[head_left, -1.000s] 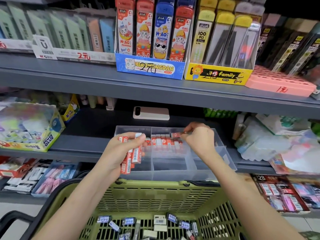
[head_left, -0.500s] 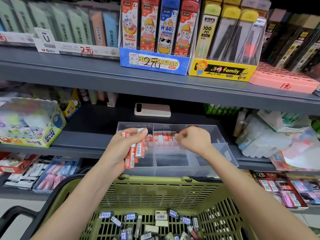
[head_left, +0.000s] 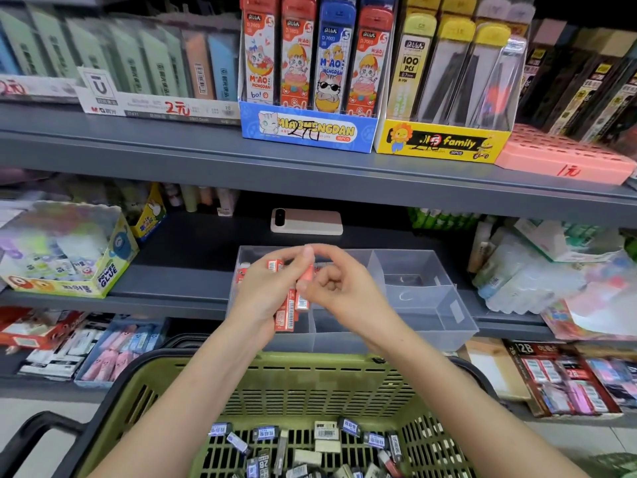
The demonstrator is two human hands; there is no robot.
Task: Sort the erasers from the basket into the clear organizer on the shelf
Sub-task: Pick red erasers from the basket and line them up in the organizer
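Shelf [head_left: 206, 160] stock: MIAOMENGDAN box [head_left: 306, 131], family box [head_left: 441, 143], POWER GLUE box [head_left: 107, 272]. Left hand [head_left: 265, 294] grips red barcode-sleeved erasers [head_left: 287, 315] over clear organizer [head_left: 431, 305]; right hand [head_left: 339, 288] pinches one.

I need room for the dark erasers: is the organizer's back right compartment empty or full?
Empty: the back right compartment of the clear organizer shows only bare clear plastic inside.

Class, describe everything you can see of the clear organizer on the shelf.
The clear organizer is an open-topped tray of see-through plastic, split by thin walls into compartments. It sits level on the grey shelf, above the green basket. Its right compartments look empty; red erasers show at its back left. The left hand and right hand, gripping more red erasers, hide its middle; contact with it is unclear.
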